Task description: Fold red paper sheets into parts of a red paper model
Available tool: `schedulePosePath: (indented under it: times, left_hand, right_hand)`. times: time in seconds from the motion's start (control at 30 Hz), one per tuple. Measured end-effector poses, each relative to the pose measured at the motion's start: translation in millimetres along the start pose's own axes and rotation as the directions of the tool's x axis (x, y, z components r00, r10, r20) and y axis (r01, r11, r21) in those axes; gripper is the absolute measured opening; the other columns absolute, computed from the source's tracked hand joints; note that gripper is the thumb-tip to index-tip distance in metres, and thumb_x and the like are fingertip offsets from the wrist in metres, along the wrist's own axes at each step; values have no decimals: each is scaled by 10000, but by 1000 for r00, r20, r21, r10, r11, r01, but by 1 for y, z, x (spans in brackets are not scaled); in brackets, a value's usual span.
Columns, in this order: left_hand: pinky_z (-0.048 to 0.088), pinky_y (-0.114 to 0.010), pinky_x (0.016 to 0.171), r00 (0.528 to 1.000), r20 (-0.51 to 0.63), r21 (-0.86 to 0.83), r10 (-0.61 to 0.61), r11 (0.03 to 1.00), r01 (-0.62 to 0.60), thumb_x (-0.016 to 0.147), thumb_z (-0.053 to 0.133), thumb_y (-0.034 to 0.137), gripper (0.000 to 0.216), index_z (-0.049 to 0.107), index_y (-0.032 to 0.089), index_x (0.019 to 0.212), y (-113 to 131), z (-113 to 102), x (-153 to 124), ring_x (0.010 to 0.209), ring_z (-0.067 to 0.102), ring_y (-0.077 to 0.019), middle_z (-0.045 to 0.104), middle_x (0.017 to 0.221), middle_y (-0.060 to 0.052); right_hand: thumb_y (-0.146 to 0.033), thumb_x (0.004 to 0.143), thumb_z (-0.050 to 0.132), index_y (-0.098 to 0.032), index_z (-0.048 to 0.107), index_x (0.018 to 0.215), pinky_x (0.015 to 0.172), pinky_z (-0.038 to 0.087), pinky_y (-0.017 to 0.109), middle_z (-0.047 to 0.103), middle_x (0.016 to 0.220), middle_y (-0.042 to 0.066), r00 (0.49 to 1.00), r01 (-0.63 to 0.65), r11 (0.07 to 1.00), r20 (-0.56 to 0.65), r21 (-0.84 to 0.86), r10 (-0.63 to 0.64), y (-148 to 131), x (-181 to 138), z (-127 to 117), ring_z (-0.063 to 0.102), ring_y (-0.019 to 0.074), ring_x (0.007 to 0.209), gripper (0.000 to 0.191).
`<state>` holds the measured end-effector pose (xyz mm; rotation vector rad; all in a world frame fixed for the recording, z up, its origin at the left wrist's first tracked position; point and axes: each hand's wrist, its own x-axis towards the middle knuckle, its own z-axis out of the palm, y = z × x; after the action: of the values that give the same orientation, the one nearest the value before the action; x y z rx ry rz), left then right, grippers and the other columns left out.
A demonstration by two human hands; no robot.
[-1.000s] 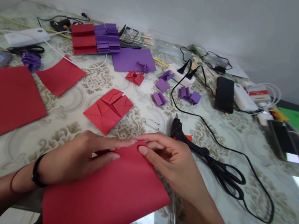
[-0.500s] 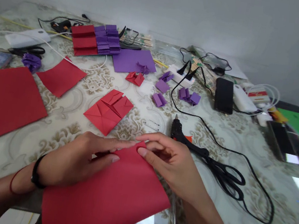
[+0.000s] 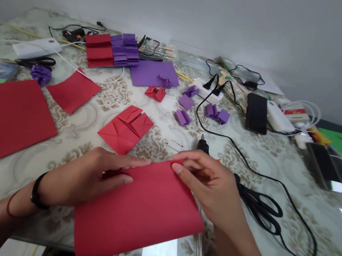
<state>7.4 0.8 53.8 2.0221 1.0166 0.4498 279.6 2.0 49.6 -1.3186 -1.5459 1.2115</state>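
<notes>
A red sheet of paper [image 3: 143, 211] is held up near the table's front edge between both hands. My left hand [image 3: 92, 180] pinches its upper left part, thumb on the near face and fingers behind. My right hand [image 3: 207, 183] grips the upper right corner between thumb and fingers. Just beyond lies a folded red paper piece [image 3: 126, 131] with creased flaps. A black glue gun [image 3: 203, 144] is partly hidden behind my right hand, and black-handled scissors [image 3: 259, 207] lie to the right of that hand.
A stack of red paper [image 3: 0, 120] lies left, beside a smaller red sheet [image 3: 73, 91]. Several small purple folded pieces [image 3: 186, 102] sit mid-table near a white power strip [image 3: 206, 90]. A black cord [image 3: 250, 164] loops down the right side, past a phone [image 3: 256, 113].
The red sheet has risen and swung flatter, its top edge now more level. My right hand has slid right along with its corner, and the hands are farther apart.
</notes>
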Motion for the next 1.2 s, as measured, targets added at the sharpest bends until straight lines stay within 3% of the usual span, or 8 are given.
schedulePosePath:
  times: [0.2, 0.33, 0.43, 0.8, 0.9, 1.03, 1.2]
  left_hand:
    - [571, -235, 700, 998, -57, 0, -33, 999, 33, 993, 611, 237, 448, 660, 267, 1437, -6, -8, 1, 754, 736, -152, 835, 1041, -20]
    - [614, -292, 914, 995, -100, -63, -15, 998, 9, 988, 661, 243, 418, 686, 290, 1403, -8, -13, 1, 1048, 779, -203, 772, 1308, -38]
    - [591, -319, 1026, 992, -125, -73, 7, 997, -17, 999, 666, 260, 405, 687, 297, 1401, -8, -14, 0, 1210, 736, -231, 718, 1396, -32]
    - [588, -283, 1032, 982, -182, -114, 53, 991, -75, 1013, 638, 231, 355, 726, 288, 1352, -6, -13, -1, 1216, 736, -215, 736, 1357, -14]
    - [615, -250, 930, 979, -204, -133, 28, 990, -56, 994, 660, 230, 342, 749, 271, 1321, -4, -15, -2, 1151, 763, -214, 763, 1314, -23]
    - [591, -202, 716, 968, -253, -113, -4, 993, -26, 976, 678, 237, 325, 769, 266, 1287, -4, -17, -3, 879, 777, -155, 797, 1249, -15]
    - [539, -190, 643, 960, -280, -96, -22, 995, -5, 984, 677, 255, 317, 770, 298, 1284, -3, -17, -4, 703, 689, -99, 803, 1234, -6]
  right_hand:
    - [-369, 879, 779, -251, 762, 914, 509, 430, 244, 674, 696, -12, 986, 26, 998, -163, -65, -36, 4, 4, -11, 590, 149, 596, 124]
    - [-393, 880, 790, -265, 771, 937, 511, 418, 236, 703, 749, 0, 959, 24, 998, -281, -56, -39, 11, 5, -16, 592, 150, 621, 142]
    - [-402, 882, 795, -277, 775, 963, 522, 415, 243, 711, 773, 3, 937, 26, 998, -346, -51, -42, 15, 5, -18, 599, 156, 638, 151]
    - [-416, 776, 865, -278, 797, 910, 529, 423, 262, 682, 775, 13, 872, 7, 999, -488, -52, -32, 11, 5, -11, 599, 171, 660, 204]
    - [-425, 765, 882, -288, 799, 903, 526, 408, 255, 681, 789, 15, 863, -7, 1000, -506, -19, -3, 10, 4, -11, 579, 160, 661, 212]
    - [-424, 780, 884, -308, 796, 920, 537, 411, 280, 680, 812, 26, 845, -18, 1000, -535, 15, 23, 8, 3, -11, 578, 184, 694, 202]
    - [-435, 795, 876, -317, 791, 941, 545, 417, 290, 681, 806, 26, 841, -14, 1000, -540, 18, 22, 7, 3, -11, 579, 191, 697, 205]
